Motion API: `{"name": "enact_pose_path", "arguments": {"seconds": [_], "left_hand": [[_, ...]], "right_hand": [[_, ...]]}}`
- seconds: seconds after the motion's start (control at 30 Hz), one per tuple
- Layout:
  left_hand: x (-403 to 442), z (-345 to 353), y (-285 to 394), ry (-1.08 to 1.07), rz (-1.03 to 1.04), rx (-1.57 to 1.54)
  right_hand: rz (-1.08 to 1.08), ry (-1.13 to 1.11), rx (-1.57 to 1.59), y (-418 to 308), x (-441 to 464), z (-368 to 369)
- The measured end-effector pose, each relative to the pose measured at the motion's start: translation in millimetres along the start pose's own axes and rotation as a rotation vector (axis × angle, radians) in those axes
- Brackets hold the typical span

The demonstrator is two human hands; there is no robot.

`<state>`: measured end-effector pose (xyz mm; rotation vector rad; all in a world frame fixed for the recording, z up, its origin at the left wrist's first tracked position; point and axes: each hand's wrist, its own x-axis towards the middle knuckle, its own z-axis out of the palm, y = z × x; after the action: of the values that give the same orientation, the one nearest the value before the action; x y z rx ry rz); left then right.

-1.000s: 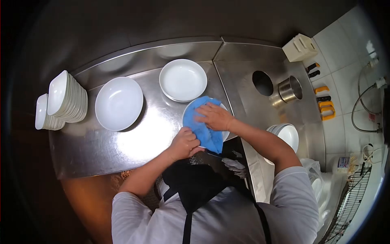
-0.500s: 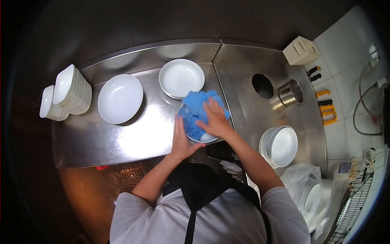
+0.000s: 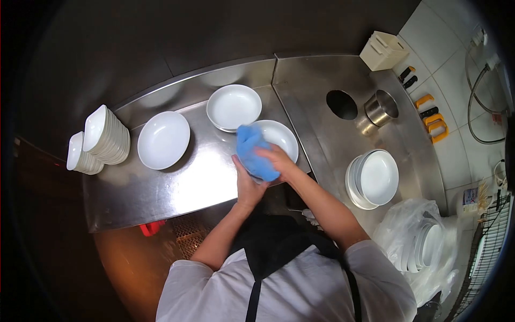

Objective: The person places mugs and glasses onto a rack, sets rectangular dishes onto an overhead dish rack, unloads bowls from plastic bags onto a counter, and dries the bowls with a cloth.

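Observation:
A bunched blue cloth (image 3: 253, 153) is over the left side of a round white bowl (image 3: 280, 137) near the counter's front edge. My right hand (image 3: 276, 160) is closed on the cloth, its fingers partly blurred. At the cloth's lower left, my left hand (image 3: 248, 183) is raised with its thumb and fingers apart; part of it is hidden behind the cloth, and whether it grips anything does not show. Just behind stands another round white bowl (image 3: 234, 106), stacked on at least one more. A wide white bowl (image 3: 164, 140) sits farther left.
Stacked white dishes (image 3: 110, 137) stand at the counter's left end. To the right are a round hole (image 3: 341, 104), a metal pot (image 3: 381, 107), stacked bowls (image 3: 378, 178) and bagged dishes (image 3: 424, 247). Knives and orange-handled tools (image 3: 435, 126) lie by the tiled wall.
The cloth has been gathered up and moved to the left of the bowl, baring most of its inside. My right hand has closed on it. The camera view has shifted a little.

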<state>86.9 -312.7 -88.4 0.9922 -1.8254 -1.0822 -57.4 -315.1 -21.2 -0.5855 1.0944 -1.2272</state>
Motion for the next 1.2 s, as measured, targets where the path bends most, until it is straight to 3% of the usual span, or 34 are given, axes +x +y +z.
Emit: {"name": "enact_pose_path", "arguments": {"seconds": [0.03,0.07,0.13,0.17,0.3,0.4,0.53,0.67,0.77,0.97,1.07,1.1,1.2], "left_hand": [[-4.2,4.8,-4.6,0.115,0.100,0.233],[-0.9,-2.9,-0.7,0.003,0.219,0.372],[9.5,-28.3,8.1,-0.236,0.451,0.653],[22.9,-30.6,8.1,-0.371,0.482,0.631],[41.5,-29.0,-4.9,-0.401,0.788,0.560],[44.6,-37.0,14.8,-0.400,0.715,0.434],[81.2,-42.1,32.1,-0.167,0.801,0.486],[141.4,-42.9,16.5,-0.047,0.747,0.699],[163.3,-43.8,-1.3,-0.039,0.686,0.770],[167.6,-43.5,-16.0,-0.024,0.571,0.846],[171.6,-40.6,-32.7,0.001,0.622,0.830],[172.9,-39.5,-31.2,-0.057,0.523,0.894],[143.9,-6.4,27.8,0.155,0.712,0.856]], "right_hand": [[0.003,-0.004,0.209,-3.0,-7.0,-11.2],[0.012,-0.007,0.414,-7.1,-15.6,-24.5],[-0.170,0.021,0.557,-27.6,-45.2,-43.0],[-0.226,0.047,0.572,-36.1,-57.6,-55.1],[-0.497,0.127,0.626,-47.9,-101.9,-92.0],[-0.624,0.262,0.573,-53.8,-145.2,-83.7],[-0.831,0.050,0.619,-36.4,-191.6,-96.4],[-0.947,0.571,0.566,-37.5,-227.4,-77.3],[-1.001,0.354,0.568,-30.9,-247.7,-90.4],[-1.048,0.538,0.580,-19.3,-285.3,-99.8],[-1.141,0.666,0.583,-13.5,-311.4,-105.2],[-1.174,0.680,0.538,-10.6,-324.1,-111.5],[-1.267,0.773,0.429,-20.2,-351.0,-128.5]]}}
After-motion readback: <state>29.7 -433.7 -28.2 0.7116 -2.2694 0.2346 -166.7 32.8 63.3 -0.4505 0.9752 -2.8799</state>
